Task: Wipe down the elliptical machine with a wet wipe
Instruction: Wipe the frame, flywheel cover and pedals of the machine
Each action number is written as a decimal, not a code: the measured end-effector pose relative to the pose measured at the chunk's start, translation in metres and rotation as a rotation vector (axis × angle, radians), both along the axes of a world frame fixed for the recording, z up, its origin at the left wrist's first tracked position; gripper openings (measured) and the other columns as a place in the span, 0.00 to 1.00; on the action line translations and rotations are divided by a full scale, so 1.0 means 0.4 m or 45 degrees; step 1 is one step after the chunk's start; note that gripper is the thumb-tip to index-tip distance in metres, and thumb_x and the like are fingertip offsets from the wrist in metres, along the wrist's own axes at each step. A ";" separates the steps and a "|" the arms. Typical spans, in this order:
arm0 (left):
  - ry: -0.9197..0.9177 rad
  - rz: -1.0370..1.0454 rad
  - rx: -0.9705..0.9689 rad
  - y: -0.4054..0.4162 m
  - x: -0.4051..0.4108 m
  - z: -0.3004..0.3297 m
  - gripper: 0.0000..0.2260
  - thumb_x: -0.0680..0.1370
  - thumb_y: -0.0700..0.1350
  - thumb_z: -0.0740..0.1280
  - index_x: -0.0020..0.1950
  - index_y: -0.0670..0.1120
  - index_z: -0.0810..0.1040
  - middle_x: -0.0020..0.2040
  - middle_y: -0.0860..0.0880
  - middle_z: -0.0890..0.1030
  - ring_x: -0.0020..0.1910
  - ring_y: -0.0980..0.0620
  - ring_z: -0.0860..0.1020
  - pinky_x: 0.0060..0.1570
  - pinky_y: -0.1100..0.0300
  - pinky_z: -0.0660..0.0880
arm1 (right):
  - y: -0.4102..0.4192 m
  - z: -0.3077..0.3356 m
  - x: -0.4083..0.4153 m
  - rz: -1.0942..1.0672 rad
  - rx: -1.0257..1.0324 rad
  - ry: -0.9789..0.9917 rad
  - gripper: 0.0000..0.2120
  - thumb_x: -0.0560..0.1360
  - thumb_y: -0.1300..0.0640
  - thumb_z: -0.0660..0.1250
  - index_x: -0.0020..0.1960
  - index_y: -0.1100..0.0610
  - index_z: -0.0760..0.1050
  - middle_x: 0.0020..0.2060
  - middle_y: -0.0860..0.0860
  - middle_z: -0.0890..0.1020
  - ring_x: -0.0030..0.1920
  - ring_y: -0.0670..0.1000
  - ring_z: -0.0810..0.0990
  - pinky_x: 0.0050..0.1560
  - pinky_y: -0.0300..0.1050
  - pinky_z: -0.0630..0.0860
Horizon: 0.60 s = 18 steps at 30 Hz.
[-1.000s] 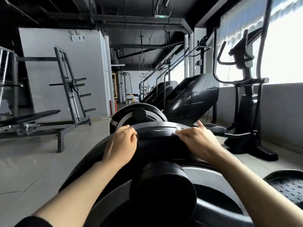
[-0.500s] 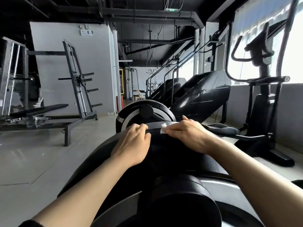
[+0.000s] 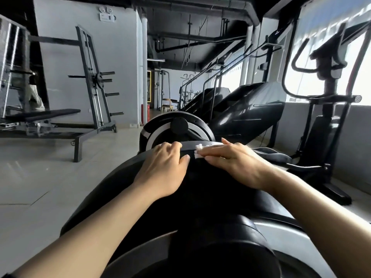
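The black housing of the elliptical machine [image 3: 200, 189] fills the lower middle of the head view, curving away from me. My right hand [image 3: 236, 163] lies flat on its top with straight fingers, pressing a white wet wipe [image 3: 199, 151] against the dark surface; only the wipe's left edge shows past my fingertips. My left hand [image 3: 166, 167] rests on the housing just left of the wipe, its fingers curled over the far rim. A round black hub [image 3: 210, 255] bulges from the machine close to me.
A second elliptical [image 3: 325, 109] stands at the right by the bright window. Black stair machines [image 3: 241, 109] line the right side ahead. A weight bench and plate rack [image 3: 92, 91] stand on the grey floor at the left.
My right hand has slid the wipe leftward along the top of the housing, toward my left hand. More of the wipe now shows. The view has shifted slightly.
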State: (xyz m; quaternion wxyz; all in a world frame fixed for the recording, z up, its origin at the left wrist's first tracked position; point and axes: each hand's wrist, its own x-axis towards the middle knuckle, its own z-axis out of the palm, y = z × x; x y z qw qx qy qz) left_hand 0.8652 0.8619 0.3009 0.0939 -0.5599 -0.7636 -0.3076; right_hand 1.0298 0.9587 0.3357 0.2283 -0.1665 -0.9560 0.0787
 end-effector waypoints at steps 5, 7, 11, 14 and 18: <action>-0.031 -0.009 -0.010 -0.003 0.006 0.000 0.19 0.83 0.53 0.52 0.73 0.49 0.64 0.71 0.49 0.68 0.71 0.50 0.63 0.65 0.55 0.62 | 0.022 -0.017 0.158 0.071 -0.152 0.092 0.16 0.76 0.43 0.59 0.60 0.39 0.78 0.60 0.31 0.77 0.67 0.33 0.69 0.75 0.35 0.51; -0.021 -0.011 -0.011 0.002 0.011 0.004 0.19 0.83 0.52 0.51 0.74 0.49 0.63 0.71 0.49 0.68 0.71 0.50 0.63 0.66 0.54 0.62 | 0.026 -0.017 0.168 0.078 -0.182 0.127 0.14 0.77 0.42 0.60 0.59 0.38 0.78 0.59 0.29 0.76 0.65 0.28 0.67 0.74 0.32 0.49; -0.005 -0.005 -0.024 0.001 0.015 0.006 0.19 0.84 0.52 0.52 0.73 0.49 0.64 0.70 0.49 0.68 0.71 0.50 0.63 0.65 0.55 0.63 | 0.009 -0.003 0.049 0.055 -0.116 0.021 0.14 0.81 0.50 0.60 0.64 0.44 0.76 0.67 0.37 0.73 0.69 0.33 0.65 0.76 0.40 0.49; 0.015 0.004 -0.012 -0.008 0.010 0.002 0.18 0.83 0.52 0.53 0.72 0.47 0.65 0.69 0.48 0.70 0.69 0.50 0.64 0.64 0.57 0.62 | -0.002 0.003 0.031 0.092 -0.077 0.009 0.15 0.82 0.50 0.59 0.66 0.48 0.77 0.67 0.40 0.74 0.69 0.36 0.66 0.76 0.41 0.51; 0.026 0.002 0.008 -0.005 0.010 -0.003 0.19 0.83 0.51 0.52 0.73 0.47 0.64 0.70 0.48 0.69 0.70 0.50 0.64 0.64 0.57 0.62 | 0.026 -0.012 0.153 0.076 -0.141 0.058 0.18 0.77 0.43 0.57 0.62 0.43 0.79 0.61 0.33 0.77 0.66 0.33 0.70 0.77 0.39 0.48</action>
